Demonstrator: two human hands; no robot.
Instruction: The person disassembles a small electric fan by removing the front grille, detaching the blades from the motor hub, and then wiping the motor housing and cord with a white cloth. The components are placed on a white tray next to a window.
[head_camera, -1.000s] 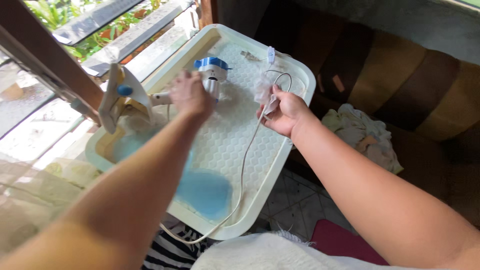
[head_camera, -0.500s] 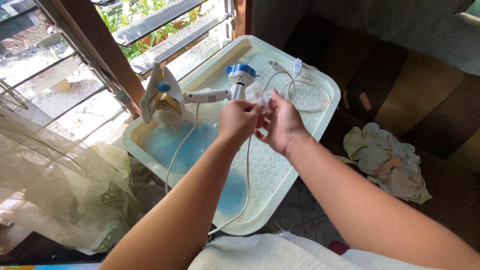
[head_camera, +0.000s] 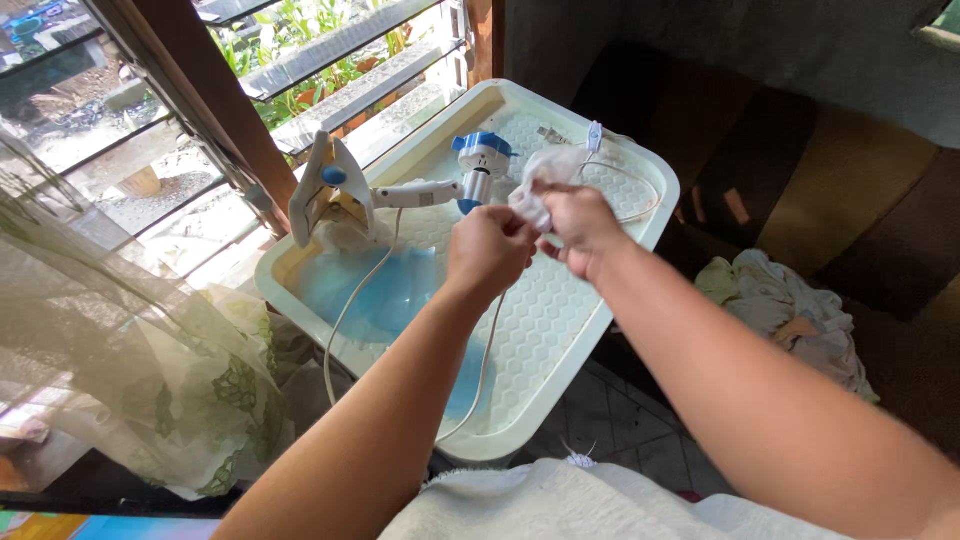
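Note:
A cream tray (head_camera: 560, 370) with a honeycomb floor stands by the window. On its far part lies a small white and blue clip fan (head_camera: 400, 190) with its clamp at the left and blue motor head (head_camera: 481, 152) at the right. My left hand (head_camera: 487, 252) pinches the fan's white cord (head_camera: 340, 325) above the tray. My right hand (head_camera: 578, 225) is closed on a crumpled white cloth (head_camera: 545, 178) and touches the same cord. The cord loops to a small inline switch and plug (head_camera: 595, 135) at the far corner.
A louvred window with a brown wooden frame (head_camera: 200, 110) runs along the left. A sheer patterned curtain (head_camera: 130, 370) hangs at lower left. A pile of crumpled cloths (head_camera: 790, 315) lies on the dark striped sofa at right. A white towel (head_camera: 540, 505) covers my lap.
My left hand left the fan's neck and came to the cord beside my right hand. My right hand has lifted the white cloth a little farther along the cord.

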